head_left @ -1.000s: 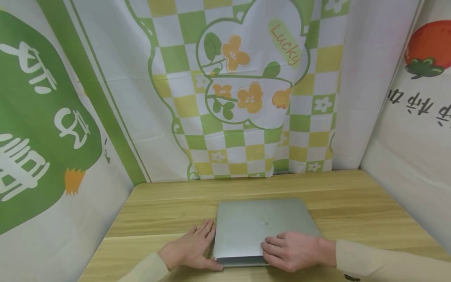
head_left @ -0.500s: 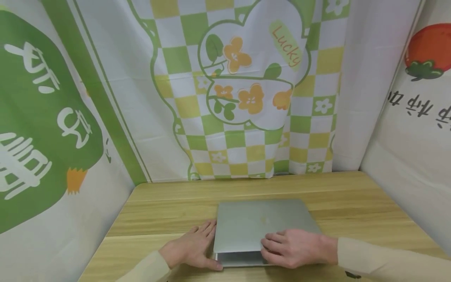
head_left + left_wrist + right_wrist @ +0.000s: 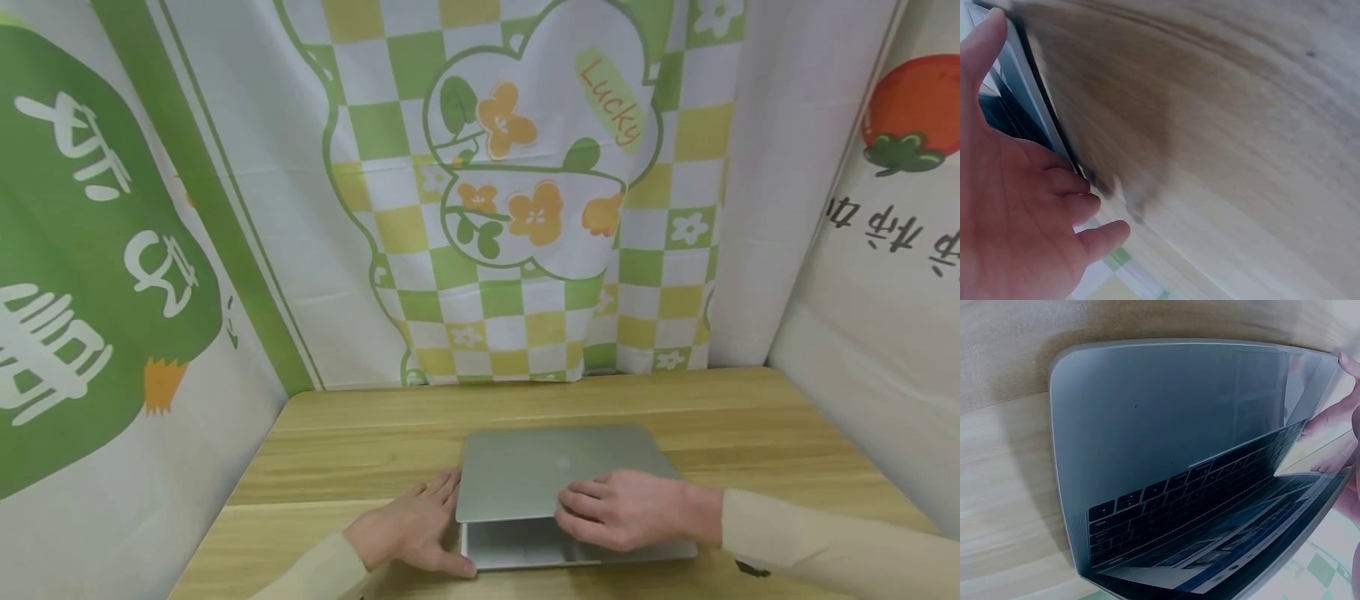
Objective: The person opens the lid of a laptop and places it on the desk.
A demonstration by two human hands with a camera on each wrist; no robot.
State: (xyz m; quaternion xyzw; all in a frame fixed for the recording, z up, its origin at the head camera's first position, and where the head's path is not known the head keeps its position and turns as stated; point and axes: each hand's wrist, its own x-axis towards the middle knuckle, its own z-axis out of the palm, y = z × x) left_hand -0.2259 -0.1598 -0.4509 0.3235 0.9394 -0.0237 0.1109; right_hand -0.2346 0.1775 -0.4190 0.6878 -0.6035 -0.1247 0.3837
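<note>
A silver laptop [image 3: 517,471] lies on the wooden table, its lid partly raised and tilted up from the base. My right hand [image 3: 618,510] grips the front edge of the lid near the middle, fingers curled at the edge. My left hand [image 3: 412,529] rests along the laptop's left side, fingers straight, thumb at the front left corner of the base. Seen by the right wrist camera, the base [image 3: 1141,412] shows a black keyboard [image 3: 1141,515], and the screen [image 3: 1222,550] is lit. In the left wrist view, the left thumb [image 3: 988,40] lies on the base's edge.
The wooden table [image 3: 337,450] extends around the laptop. Behind it hangs a green and yellow checked curtain [image 3: 517,325] with "Lucky" printed on it. Printed cloth panels close in the left side [image 3: 247,417] and the right side [image 3: 840,333].
My right hand has lifted the front edge of the laptop lid, widening the gap over the base from a narrow slit. The left hand has stayed almost in place.
</note>
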